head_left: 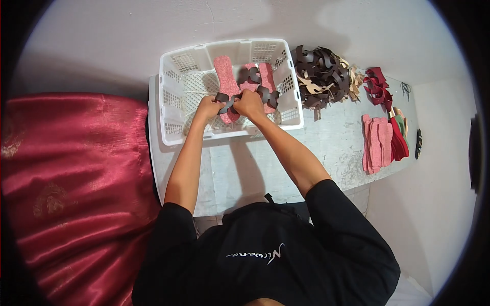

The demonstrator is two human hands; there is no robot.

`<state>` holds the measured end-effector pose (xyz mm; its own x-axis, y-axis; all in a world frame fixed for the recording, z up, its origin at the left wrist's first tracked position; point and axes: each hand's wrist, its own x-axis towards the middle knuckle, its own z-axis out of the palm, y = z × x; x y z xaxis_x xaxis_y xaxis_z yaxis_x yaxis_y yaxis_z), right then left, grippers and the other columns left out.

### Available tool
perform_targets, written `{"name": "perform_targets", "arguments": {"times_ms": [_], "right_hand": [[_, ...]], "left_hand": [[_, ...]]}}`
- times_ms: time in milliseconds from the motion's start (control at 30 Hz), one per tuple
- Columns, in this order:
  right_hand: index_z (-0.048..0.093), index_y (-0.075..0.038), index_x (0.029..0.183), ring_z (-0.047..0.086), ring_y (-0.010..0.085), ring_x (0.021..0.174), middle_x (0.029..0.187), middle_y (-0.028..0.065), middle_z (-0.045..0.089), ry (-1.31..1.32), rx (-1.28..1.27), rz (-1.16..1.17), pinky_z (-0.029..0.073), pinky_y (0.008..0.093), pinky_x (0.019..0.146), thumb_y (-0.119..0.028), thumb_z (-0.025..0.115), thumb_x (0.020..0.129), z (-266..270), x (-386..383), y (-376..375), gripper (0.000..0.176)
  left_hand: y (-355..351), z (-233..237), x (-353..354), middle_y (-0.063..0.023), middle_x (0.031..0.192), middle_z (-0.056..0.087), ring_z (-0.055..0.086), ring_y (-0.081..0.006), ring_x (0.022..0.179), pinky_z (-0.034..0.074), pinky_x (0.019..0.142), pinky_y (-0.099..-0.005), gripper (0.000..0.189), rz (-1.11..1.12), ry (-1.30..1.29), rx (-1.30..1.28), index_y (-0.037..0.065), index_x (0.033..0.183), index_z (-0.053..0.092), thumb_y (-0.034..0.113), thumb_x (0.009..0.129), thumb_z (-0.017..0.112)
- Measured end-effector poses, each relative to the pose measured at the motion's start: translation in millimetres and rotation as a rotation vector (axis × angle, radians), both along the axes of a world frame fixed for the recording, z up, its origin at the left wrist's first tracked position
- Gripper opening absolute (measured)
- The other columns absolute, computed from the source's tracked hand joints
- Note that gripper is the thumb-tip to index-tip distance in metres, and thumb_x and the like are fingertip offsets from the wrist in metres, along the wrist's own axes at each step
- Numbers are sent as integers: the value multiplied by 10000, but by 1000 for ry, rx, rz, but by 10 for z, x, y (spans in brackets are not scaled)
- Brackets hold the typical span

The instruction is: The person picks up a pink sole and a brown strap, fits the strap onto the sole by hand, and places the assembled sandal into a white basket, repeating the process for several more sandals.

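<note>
Over a white plastic basket [214, 135], my left hand [208, 108] is closed on the left end of a dark brown sandal strap [228, 106]. My right hand [249, 104] grips the same strap close to its other side, its fingertips partly hidden. The strap lies across a long pink sandal sole [225, 76], which sits tilted inside the basket. Just right of my right hand, more pink soles [266, 75] rest in the basket with dark straps [252, 76] across them.
Right of the basket, dark and tan strap pieces [326, 71] lie heaped on the grey table [326, 148]. Beyond are dark red straps [377, 86], stacked pink soles [376, 143] and red soles [399, 140]. Shiny red cloth [76, 178] covers the left side. A wall runs behind the table.
</note>
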<state>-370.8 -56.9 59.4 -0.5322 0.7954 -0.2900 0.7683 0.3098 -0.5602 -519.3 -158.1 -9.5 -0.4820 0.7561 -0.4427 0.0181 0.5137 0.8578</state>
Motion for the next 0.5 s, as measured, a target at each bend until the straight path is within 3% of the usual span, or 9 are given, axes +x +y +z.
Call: {"name": "perform_targets", "arguments": {"times_ms": [67, 100, 133, 233, 267, 300, 333, 400, 500], "right_hand": [[691, 61, 1011, 663, 439, 1001, 1020, 321, 668, -40, -74, -9, 525, 489, 881, -257, 672, 788, -169, -125, 67, 389], [692, 66, 1015, 664, 438, 1006, 1025, 323, 668, -82, -108, -24, 527, 485, 887, -252, 662, 779, -266, -157, 72, 397], [694, 71, 1019, 664, 437, 1012, 1029, 325, 667, -126, -144, -39, 529, 481, 892, -246, 652, 771, -369, -179, 67, 405], [700, 91, 973, 669, 440, 997, 985, 326, 674, -142, -124, -26, 537, 470, 883, -237, 645, 751, -632, -232, 128, 400], [702, 96, 947, 671, 440, 991, 968, 326, 677, -139, -98, -20, 541, 466, 877, -235, 647, 747, -691, -248, 158, 391], [705, 52, 1035, 667, 382, 1056, 1096, 278, 677, -225, -157, -23, 552, 426, 890, -275, 733, 747, -641, -289, 217, 436], [705, 52, 1035, 667, 382, 1056, 1096, 278, 677, -229, -160, -16, 552, 426, 890, -275, 733, 747, -675, -273, 224, 436], [701, 104, 908, 673, 447, 972, 955, 346, 668, -94, -132, -41, 546, 452, 859, -221, 660, 722, -717, -244, 239, 377], [698, 113, 895, 671, 460, 961, 950, 352, 667, -90, -117, -117, 545, 449, 863, -226, 669, 713, -770, -230, 198, 385]], "left_hand": [[127, -382, -183, -173, 807, 700, 669, -227, 658, 520, 641, -361, 327, -110, 116, -250, -61, 919, 716, 215, 760, 786], [161, -398, -192, -237, 860, 704, 701, -325, 745, 533, 705, -403, 344, -149, 162, -317, -45, 894, 725, 251, 730, 782], [193, -421, -196, -237, 860, 704, 701, -325, 745, 533, 705, -403, 344, -153, 154, -326, -45, 894, 725, 251, 730, 782], [279, -471, -90, -271, 1040, 690, 675, -398, 997, 528, 850, -438, 385, -171, 353, -374, -34, 989, 702, 250, 732, 741], [303, -442, -64, -271, 1040, 690, 675, -398, 997, 528, 850, -438, 385, -172, 336, -385, -34, 989, 702, 250, 732, 741], [345, -334, -68, -268, 1056, 688, 673, -394, 1009, 526, 860, -437, 397, -197, 331, -405, -30, 1007, 694, 254, 733, 736], [377, -326, -86, -265, 1072, 685, 671, -389, 1021, 525, 870, -436, 409, -219, 332, -422, -27, 1025, 687, 258, 734, 730], [393, -306, -73, -259, 1065, 690, 675, -387, 1011, 527, 869, -435, 402, -163, 333, -423, -19, 1016, 695, 261, 730, 734], [387, -352, -80, -264, 1053, 692, 681, -386, 984, 534, 859, -430, 426, -231, 379, -410, -35, 1010, 693, 267, 719, 764]]}}
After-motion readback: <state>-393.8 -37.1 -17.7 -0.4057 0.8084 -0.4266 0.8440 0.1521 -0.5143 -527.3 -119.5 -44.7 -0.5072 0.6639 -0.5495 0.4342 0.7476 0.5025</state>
